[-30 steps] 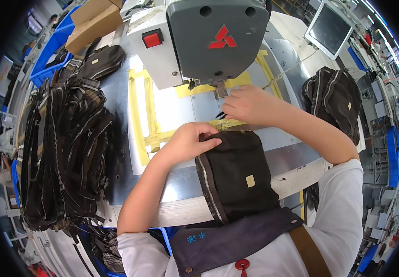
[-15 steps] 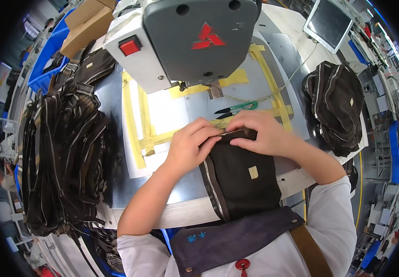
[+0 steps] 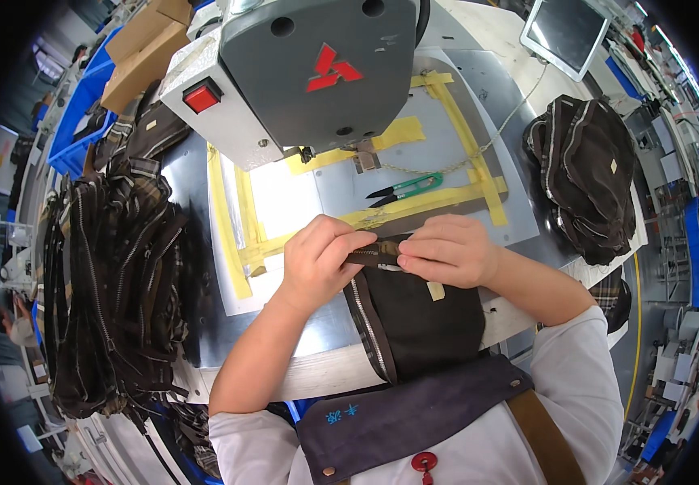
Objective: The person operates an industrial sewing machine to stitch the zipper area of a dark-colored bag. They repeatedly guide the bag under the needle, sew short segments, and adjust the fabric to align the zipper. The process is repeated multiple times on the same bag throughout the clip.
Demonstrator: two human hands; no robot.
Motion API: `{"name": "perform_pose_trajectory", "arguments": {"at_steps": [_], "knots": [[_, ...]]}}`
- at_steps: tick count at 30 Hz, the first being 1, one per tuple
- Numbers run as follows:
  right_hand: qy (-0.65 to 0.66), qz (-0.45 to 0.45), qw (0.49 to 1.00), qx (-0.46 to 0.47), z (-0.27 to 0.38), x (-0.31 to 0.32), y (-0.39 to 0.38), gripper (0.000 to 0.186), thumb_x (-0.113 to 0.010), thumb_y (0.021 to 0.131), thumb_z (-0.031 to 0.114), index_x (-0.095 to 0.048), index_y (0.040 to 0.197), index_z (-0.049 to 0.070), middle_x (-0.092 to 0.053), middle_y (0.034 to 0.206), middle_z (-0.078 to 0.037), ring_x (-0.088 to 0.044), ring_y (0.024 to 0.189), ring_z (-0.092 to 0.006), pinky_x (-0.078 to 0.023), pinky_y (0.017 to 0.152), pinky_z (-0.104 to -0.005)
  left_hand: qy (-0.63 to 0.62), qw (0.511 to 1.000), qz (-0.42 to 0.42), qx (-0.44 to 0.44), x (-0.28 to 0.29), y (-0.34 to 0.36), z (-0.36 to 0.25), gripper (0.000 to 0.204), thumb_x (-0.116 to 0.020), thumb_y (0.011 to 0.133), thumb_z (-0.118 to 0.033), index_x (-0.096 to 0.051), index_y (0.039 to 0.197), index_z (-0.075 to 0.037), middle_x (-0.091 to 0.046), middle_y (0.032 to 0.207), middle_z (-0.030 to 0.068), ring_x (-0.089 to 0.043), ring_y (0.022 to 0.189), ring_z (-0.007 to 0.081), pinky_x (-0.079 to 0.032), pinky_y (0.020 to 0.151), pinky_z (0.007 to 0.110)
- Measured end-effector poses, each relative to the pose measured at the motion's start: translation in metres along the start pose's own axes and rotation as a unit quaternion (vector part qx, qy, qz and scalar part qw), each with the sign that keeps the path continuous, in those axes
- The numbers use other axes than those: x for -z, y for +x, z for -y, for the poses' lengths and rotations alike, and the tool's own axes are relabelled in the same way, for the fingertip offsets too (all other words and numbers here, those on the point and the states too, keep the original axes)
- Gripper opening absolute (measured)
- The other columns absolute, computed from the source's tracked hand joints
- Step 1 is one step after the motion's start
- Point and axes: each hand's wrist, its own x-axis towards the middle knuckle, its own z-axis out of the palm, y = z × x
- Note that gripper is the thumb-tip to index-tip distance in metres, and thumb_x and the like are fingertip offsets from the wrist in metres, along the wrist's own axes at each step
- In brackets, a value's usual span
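A dark brown fabric bag piece (image 3: 426,323) with a small cream label lies at the table's front edge, against my apron. A silver zipper runs down its left side. My left hand (image 3: 325,260) pinches the left part of its top edge. Opposite, my right hand (image 3: 452,252) grips the same edge between thumb and fingers. Between the hands the edge is folded over, and a strip of zipper and some plaid lining show there. Green-handled thread snips (image 3: 408,191) lie just beyond my hands, on the yellow-taped template (image 3: 349,230).
A grey sewing machine head (image 3: 321,73) with a red switch overhangs the table. Heaped brown bag pieces (image 3: 111,283) fill the left side; another stack (image 3: 584,178) stands at right. At the back are a blue bin (image 3: 67,149), a cardboard box (image 3: 143,56) and a screen (image 3: 566,34).
My hands have turned the bag's top edge over, so its zipper strip and lining now show. The right hand's fingers have closed in on the edge. The view has shifted slightly.
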Motion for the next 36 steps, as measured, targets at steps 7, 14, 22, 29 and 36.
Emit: {"name": "perform_pose_trajectory", "arguments": {"at_steps": [7,14,22,29,36], "knots": [[-0.034,-0.014,0.998,0.046,0.014,0.008,0.003,0.013,-0.075,0.073,0.008,-0.068,0.083,0.007,-0.066,0.095,-0.004,-0.063,0.082,-0.0171,-0.056,0.071,-0.0297,0.004,0.998,-0.011,-0.056,0.005,-0.004,-0.007,0.033,-0.076,0.054,-0.01,-0.067,0.086,-0.012,-0.055,0.075,0.0014,-0.057,0.063,0.0191,-0.043,0.049,0.03],[-0.036,-0.01,0.998,0.054,0.025,0.018,0.005,0.017,-0.076,0.072,0.009,-0.067,0.087,0.007,-0.066,0.097,-0.004,-0.064,0.083,-0.0181,-0.055,0.072,-0.0304,-0.002,0.996,-0.033,-0.088,0.009,-0.007,-0.016,0.031,-0.073,0.053,-0.007,-0.068,0.083,-0.012,-0.054,0.073,0.001,-0.056,0.062,0.0185,-0.042,0.049,0.03],[0.28,0.097,0.781,-0.549,0.048,0.032,-0.023,0.031,-0.073,0.084,0.012,-0.066,0.113,0.003,-0.068,0.109,-0.015,-0.065,0.1,-0.0244,-0.049,0.088,-0.0335,-0.039,0.996,-0.077,0.039,0.007,-0.013,-0.007,0.042,-0.075,0.052,0.004,-0.07,0.092,-0.009,-0.055,0.081,0.0069,-0.054,0.07,0.0212,-0.043,0.057,0.031],[0.096,-0.125,0.758,-0.633,0.011,0.148,-0.027,0.017,-0.067,0.088,0.009,-0.066,0.103,0.001,-0.067,0.09,-0.005,-0.062,0.084,-0.0118,-0.05,0.078,-0.028,-0.099,0.989,-0.021,0.108,0.003,-0.007,-0.011,0.04,-0.074,0.076,-0.002,-0.061,0.114,-0.004,-0.057,0.097,0.0129,-0.056,0.076,0.0201,-0.048,0.062,0.029],[-0.156,-0.154,0.674,-0.705,-0.081,0.299,-0.157,0.039,-0.071,0.086,0.022,-0.061,0.117,0.001,-0.068,0.097,-0.009,-0.065,0.092,-0.0186,-0.051,0.082,-0.0323,-0.141,0.979,0.054,0.138,-0.01,-0.002,-0.011,0.028,-0.069,0.079,0.004,-0.065,0.105,-0.003,-0.06,0.091,0.0105,-0.058,0.066,0.015,-0.049,0.057,0.026]]}}
